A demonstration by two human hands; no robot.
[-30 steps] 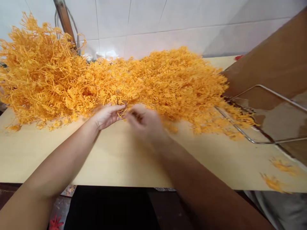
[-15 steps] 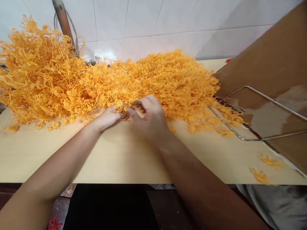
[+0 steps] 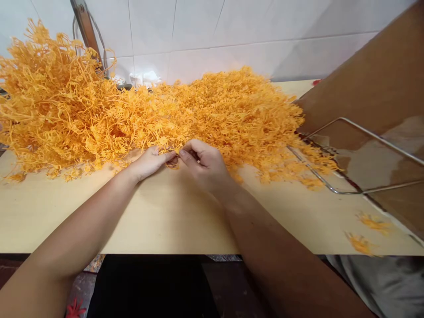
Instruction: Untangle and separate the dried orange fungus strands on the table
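A big heap of tangled orange plastic sprigs (image 3: 139, 110) covers the back of a pale wooden table (image 3: 165, 221). My left hand (image 3: 149, 162) and my right hand (image 3: 203, 164) meet at the heap's near edge, fingertips together. Both pinch a small orange sprig piece (image 3: 172, 160) between them, still touching the heap. The right hand's fingers are curled over it.
A brown cardboard box (image 3: 374, 88) leans at the right, with a bent metal wire frame (image 3: 351, 159) in front of it. Two loose orange bits (image 3: 361, 243) lie near the table's right front edge. White tiled wall behind; a red sprig (image 3: 75, 307) on the floor.
My right hand swung in from a blurred motion, settled against the left hand at the heap's edge, then lowered slightly with fingers curling tighter. The left hand barely moved.
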